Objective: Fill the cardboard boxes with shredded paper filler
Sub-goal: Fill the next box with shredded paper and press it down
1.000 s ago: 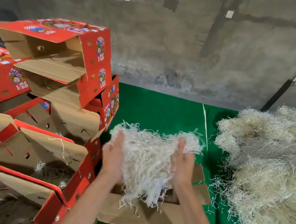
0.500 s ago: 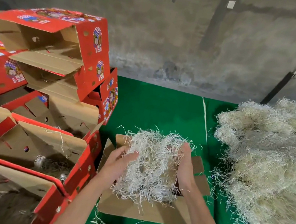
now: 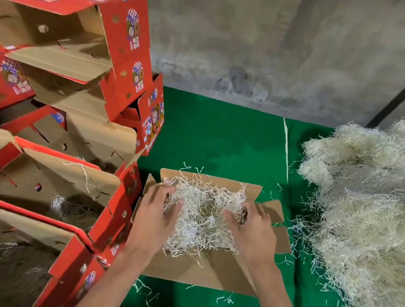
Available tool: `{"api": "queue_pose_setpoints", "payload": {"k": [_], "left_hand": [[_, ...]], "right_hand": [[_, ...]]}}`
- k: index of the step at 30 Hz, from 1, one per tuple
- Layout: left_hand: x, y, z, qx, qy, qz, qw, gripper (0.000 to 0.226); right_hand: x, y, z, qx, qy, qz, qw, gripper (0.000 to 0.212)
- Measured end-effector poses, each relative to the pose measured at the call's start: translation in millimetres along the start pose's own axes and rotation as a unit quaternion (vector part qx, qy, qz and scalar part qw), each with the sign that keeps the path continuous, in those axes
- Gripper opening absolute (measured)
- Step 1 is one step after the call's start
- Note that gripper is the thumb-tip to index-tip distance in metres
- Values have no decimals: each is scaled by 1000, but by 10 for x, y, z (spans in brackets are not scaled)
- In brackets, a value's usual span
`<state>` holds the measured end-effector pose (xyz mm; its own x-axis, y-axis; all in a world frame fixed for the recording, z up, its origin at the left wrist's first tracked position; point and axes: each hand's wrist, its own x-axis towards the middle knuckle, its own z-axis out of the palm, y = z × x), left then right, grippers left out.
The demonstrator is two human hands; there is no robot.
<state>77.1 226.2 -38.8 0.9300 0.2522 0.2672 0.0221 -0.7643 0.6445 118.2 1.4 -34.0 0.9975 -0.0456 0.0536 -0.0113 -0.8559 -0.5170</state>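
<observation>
Head view, the only one, looks down on an open cardboard box (image 3: 199,273) standing on the green mat (image 3: 223,135), flaps folded outward so the mouth stays clear for loading. A wad of shredded paper filler (image 3: 202,218) sits inside it, rising to about the rim. Both hands are on that wad: the left hand (image 3: 157,213) lies over its left side, the right hand (image 3: 251,226) over its right, fingers spread and only loosely bent, pressing down on the strands and not clutching any. Placed one on each side like that, they look set to tamp and spread the filler evenly across the box (my reading, not something shown).

To the right, well within reach, lies the big filler pile (image 3: 369,216), presumably the supply. On the left, red printed boxes (image 3: 80,65) are stacked and leaning, and the lower ones show wisps of shred inside, so they seem already filled. Loose strands litter the mat around the open box.
</observation>
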Motion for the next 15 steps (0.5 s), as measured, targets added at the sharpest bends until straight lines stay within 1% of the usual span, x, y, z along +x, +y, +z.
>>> {"api": "queue_pose_setpoints", "payload": {"k": [3, 4, 5, 6, 7, 8, 9, 11, 13, 15], "left_hand": [[-33, 76, -76, 62, 69, -7, 996, 37], [-29, 95, -88, 62, 75, -2, 995, 34], [-19, 110, -87, 58, 65, 8, 996, 28], [-6, 113, -75, 56, 38, 23, 997, 20], [16, 113, -56, 69, -10, 35, 997, 9], [51, 99, -16, 85, -68, 47, 993, 4], [101, 86, 41, 102, -123, 56, 986, 12], [249, 41, 155, 121, -212, 64, 968, 14], [416, -1, 279, 143, -273, 64, 949, 16], [530, -77, 442, 167, -322, 59, 930, 25]], "right_hand": [[8, 21, -27, 2, 51, -12, 999, 44], [26, 37, -13, 11, 53, -24, 998, 38], [52, 54, 7, 23, 35, -40, 998, 30], [84, 71, 37, 35, -3, -58, 998, 22], [119, 85, 70, 37, -54, -75, 995, 14], [159, 92, 111, 25, -104, -91, 990, 9], [202, 98, 152, 2, -145, -105, 984, 9], [292, 92, 240, -37, -194, -128, 972, 13], [388, 71, 335, -60, -231, -141, 961, 14], [474, 57, 452, -98, -267, -154, 946, 17]]}}
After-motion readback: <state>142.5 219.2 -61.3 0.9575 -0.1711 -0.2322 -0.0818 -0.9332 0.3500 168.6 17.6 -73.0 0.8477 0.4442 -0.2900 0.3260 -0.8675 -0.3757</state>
